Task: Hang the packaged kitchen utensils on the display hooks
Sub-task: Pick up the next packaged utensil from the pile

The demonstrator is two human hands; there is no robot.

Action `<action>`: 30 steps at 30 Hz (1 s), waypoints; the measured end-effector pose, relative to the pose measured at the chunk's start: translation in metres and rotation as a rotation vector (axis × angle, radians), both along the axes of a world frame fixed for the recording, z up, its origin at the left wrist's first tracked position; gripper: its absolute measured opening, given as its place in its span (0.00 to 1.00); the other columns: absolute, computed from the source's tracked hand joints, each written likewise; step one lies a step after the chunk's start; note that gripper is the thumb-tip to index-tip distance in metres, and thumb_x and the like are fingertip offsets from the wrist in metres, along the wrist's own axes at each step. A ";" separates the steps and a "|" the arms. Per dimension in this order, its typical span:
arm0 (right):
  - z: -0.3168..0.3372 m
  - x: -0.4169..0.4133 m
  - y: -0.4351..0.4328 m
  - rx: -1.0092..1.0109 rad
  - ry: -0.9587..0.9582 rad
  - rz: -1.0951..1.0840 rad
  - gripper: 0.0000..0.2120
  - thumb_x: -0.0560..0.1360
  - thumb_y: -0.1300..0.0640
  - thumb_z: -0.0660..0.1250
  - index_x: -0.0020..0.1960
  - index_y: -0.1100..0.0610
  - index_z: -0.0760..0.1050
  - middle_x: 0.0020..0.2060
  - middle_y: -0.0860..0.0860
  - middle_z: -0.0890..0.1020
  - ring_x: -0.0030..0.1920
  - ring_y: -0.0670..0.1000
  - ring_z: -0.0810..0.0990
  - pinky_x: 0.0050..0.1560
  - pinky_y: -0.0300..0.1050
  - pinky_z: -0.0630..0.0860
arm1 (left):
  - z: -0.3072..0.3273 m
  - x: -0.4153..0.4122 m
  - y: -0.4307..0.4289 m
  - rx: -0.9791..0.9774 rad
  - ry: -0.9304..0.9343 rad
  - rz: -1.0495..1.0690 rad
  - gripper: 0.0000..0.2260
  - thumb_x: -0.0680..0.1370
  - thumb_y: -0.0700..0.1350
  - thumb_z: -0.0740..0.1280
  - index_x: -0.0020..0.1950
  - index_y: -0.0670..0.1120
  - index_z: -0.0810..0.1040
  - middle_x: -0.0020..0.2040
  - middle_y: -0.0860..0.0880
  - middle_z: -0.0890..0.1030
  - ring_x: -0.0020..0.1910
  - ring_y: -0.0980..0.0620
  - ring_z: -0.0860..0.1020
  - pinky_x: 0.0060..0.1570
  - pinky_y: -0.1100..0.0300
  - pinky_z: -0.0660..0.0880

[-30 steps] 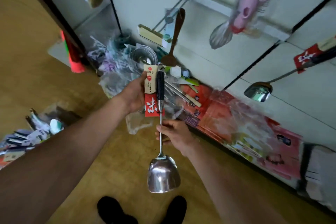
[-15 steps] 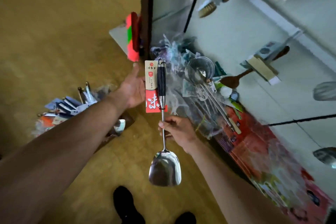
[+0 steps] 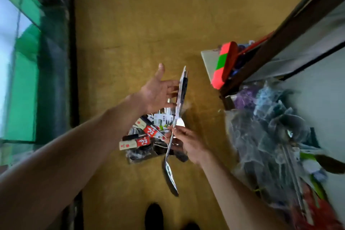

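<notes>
We look down on a yellow-brown wooden floor (image 3: 140,24). At our left stands a green-tinted glass panel (image 3: 24,61) in a dark frame. At our right, an orange block with a green band (image 3: 223,67) leans against a dark brown wooden post (image 3: 280,37), just above a flat white board (image 3: 208,61). Below the post lies a heap of crumpled clear plastic wrapping (image 3: 261,136). A black shoe (image 3: 154,216) shows at the bottom edge.

Floor (image 3: 149,24) open ahead; utensil pile (image 3: 141,136) below; bag heap (image 3: 270,136) right.
</notes>
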State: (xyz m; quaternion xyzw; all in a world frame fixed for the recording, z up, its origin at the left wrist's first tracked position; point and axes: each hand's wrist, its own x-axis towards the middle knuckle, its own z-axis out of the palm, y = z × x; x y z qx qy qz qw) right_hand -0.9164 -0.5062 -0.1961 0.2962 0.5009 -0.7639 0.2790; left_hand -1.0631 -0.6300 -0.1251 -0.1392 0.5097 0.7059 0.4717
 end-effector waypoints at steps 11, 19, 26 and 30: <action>-0.065 -0.091 -0.022 0.166 0.016 0.220 0.08 0.77 0.56 0.70 0.51 0.61 0.82 0.45 0.57 0.85 0.41 0.53 0.85 0.41 0.49 0.84 | -0.078 -0.076 -0.031 -0.479 0.015 0.166 0.24 0.76 0.59 0.71 0.65 0.47 0.75 0.51 0.48 0.80 0.43 0.53 0.77 0.44 0.58 0.76; -0.166 -0.128 0.001 0.287 0.002 0.411 0.02 0.76 0.61 0.70 0.45 0.56 0.81 0.35 0.51 0.85 0.35 0.53 0.83 0.44 0.63 0.82 | -0.208 -0.106 -0.042 -0.538 -0.181 0.323 0.34 0.59 0.52 0.83 0.60 0.40 0.79 0.51 0.43 0.84 0.44 0.46 0.84 0.44 0.53 0.82; -0.248 -0.145 -0.013 0.436 -0.015 0.608 0.03 0.77 0.64 0.69 0.46 0.64 0.80 0.33 0.52 0.81 0.24 0.42 0.78 0.26 0.35 0.75 | -0.298 -0.094 -0.073 -0.567 -0.295 0.455 0.29 0.64 0.48 0.83 0.61 0.41 0.78 0.55 0.41 0.84 0.47 0.44 0.84 0.44 0.50 0.84; -0.285 -0.160 -0.028 0.625 0.108 0.925 0.08 0.76 0.57 0.71 0.48 0.62 0.84 0.36 0.51 0.84 0.31 0.40 0.76 0.31 0.30 0.67 | -0.333 -0.074 -0.103 -0.610 -0.383 0.558 0.22 0.70 0.44 0.78 0.61 0.41 0.77 0.52 0.41 0.85 0.45 0.44 0.85 0.44 0.51 0.84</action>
